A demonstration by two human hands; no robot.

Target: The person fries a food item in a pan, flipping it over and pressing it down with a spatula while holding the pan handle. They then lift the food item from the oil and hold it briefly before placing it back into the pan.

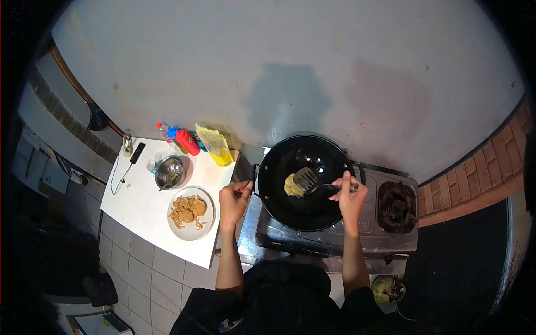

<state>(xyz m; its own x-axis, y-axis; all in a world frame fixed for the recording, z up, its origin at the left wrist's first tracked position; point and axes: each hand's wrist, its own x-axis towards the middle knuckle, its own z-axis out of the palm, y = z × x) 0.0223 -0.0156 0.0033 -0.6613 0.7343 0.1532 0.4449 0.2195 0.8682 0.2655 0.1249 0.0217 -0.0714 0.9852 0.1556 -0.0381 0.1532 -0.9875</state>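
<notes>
A black wok (279, 209) sits on the left side of the gas stove. My left hand (234, 202) is closed at the wok's left loop handle (254, 177), fingertips against it. In my right hand (350, 202) is the handle of a slotted spatula (306, 180), its dark head reaching down into the wok. Under and beside the spatula's head lies a pale yellow piece of food (292, 186), partly covered by it. The dark bottom of the wok looks shiny around the food.
Right of the wok is a second burner (397, 206) on the stove (365, 223). On the white table (139, 218) at left stand a plate (174, 228) with fried food, a metal bowl (169, 173), a red bottle (188, 143), a yellow pouch (215, 146) and a phone-like black device (137, 153).
</notes>
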